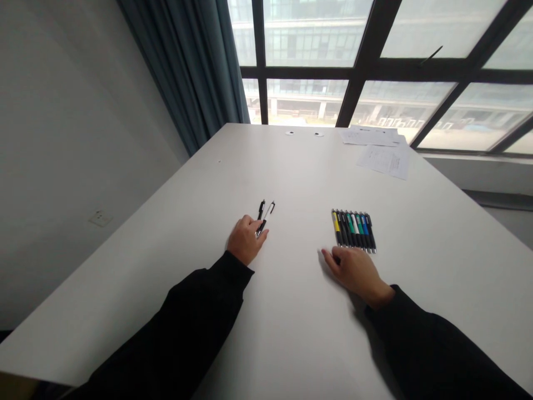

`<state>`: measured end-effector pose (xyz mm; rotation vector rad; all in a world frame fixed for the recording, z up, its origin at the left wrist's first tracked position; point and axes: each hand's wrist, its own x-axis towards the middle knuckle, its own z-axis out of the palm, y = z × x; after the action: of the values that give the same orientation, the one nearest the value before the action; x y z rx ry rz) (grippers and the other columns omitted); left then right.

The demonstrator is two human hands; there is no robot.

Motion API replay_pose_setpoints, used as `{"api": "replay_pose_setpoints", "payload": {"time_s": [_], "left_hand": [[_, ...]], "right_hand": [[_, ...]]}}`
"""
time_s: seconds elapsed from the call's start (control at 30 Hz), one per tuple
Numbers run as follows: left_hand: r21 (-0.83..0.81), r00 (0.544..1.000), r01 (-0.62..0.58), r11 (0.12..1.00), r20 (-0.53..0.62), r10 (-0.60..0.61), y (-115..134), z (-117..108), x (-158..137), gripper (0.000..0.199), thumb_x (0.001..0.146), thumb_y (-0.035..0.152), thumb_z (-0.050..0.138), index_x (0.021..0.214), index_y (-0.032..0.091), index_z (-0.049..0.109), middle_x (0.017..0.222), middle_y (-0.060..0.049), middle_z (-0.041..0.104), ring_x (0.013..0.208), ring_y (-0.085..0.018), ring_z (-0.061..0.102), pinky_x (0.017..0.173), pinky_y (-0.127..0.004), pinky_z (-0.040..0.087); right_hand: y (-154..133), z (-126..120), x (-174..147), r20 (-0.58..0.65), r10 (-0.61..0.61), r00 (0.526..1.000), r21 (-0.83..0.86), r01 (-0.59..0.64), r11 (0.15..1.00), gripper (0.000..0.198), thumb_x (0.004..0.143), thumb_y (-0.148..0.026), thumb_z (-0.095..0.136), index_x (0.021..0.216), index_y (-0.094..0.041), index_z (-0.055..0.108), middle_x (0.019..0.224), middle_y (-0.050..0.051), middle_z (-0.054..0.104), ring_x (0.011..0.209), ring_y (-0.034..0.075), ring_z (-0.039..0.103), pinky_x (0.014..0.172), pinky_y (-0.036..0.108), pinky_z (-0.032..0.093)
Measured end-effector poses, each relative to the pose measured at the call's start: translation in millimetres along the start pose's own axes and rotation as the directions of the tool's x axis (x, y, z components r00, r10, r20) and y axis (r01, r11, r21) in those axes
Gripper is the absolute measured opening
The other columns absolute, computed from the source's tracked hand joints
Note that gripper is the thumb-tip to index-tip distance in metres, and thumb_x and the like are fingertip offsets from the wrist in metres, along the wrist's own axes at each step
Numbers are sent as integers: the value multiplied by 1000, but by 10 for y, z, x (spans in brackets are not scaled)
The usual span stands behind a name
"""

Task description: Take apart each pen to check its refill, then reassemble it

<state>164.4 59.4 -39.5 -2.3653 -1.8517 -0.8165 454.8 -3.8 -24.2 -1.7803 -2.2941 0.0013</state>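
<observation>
My left hand (246, 240) is closed at the near end of two pens lying on the white table. One is a white pen (267, 210) with a black grip, which sits between thumb and forefinger. Beside it, a black pen (261, 209) runs partly under the fingers. My right hand (353, 270) rests on the table with fingers curled under and thumb out to the left. Just beyond its knuckles lies a tight row of several pens (353, 228), clips away from me, with yellow, black, green, white and blue barrels. The hand hides some of their near tips.
The white table (283, 322) stretches toward a window (308, 103). Printed papers (383, 158) lie at its far right corner, and two small round fittings (318, 134) sit near the far edge. A blue curtain (200, 66) and a wall are on the left.
</observation>
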Motion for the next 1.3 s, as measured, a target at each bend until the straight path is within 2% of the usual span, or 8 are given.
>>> {"api": "replay_pose_setpoints", "payload": {"time_s": [0.47,0.6,0.67,0.77,0.9,1.0,1.17,1.3], "left_hand": [[32,997,-76,997,21,75,47,7,0,11,87,25,66,87,14,67,90,-10,60,88,-26,56,82,-39,49],[-58,980,-196,979,20,197,167,-44,-75,11,91,23,61,89,13,66,90,-10,60,87,-25,55,82,-39,49],[-155,961,-272,950,17,278,265,-67,-162,14,94,25,58,89,14,65,89,-9,60,85,-23,55,80,-37,49],[-320,936,-323,891,29,350,413,-94,-294,13,95,26,57,90,15,64,88,-8,60,83,-21,55,80,-36,49],[-569,938,-241,786,71,340,521,-108,-348,10,95,23,55,91,16,61,89,-7,58,82,-17,56,74,-31,49],[-698,957,-85,711,141,254,524,-86,-318,8,90,24,61,87,17,61,83,-3,58,75,-14,55,68,-28,48],[-869,922,363,337,387,4,480,-48,-278,23,79,30,74,90,16,59,77,-1,64,67,-12,60,63,-27,51],[-876,903,429,221,425,-67,465,-67,-256,31,74,33,79,93,14,64,96,-10,73,85,-19,70,76,-33,56]], "right_hand": [[2,24,-17,6,-130,992,162,127,979,48,99,-47,44,61,-19,52,53,3,58,49,14,50,53,29,23],[-18,-17,-31,-10,-34,999,440,35,897,27,96,-43,53,101,-18,60,75,3,68,54,13,57,55,26,38],[-9,-45,-66,-40,9,999,554,15,832,38,96,-40,54,127,-18,50,95,6,71,53,11,57,57,26,43],[32,-77,-154,-92,40,995,630,27,776,35,98,-35,51,129,-19,50,102,8,70,56,11,59,60,27,48],[90,-97,-272,-88,65,994,727,20,686,17,96,-32,55,104,-19,63,73,2,65,58,13,61,56,25,48],[109,-88,-304,-29,100,995,810,-36,586,15,94,-32,60,102,-19,64,70,1,65,55,12,59,51,24,47],[119,-59,-285,95,186,978,866,-174,468,19,90,-36,65,100,-19,65,63,-1,64,52,12,56,48,24,43],[136,-73,-287,150,232,961,894,-232,383,24,90,-40,65,100,-19,63,61,-1,64,47,11,51,45,23,40]]}}
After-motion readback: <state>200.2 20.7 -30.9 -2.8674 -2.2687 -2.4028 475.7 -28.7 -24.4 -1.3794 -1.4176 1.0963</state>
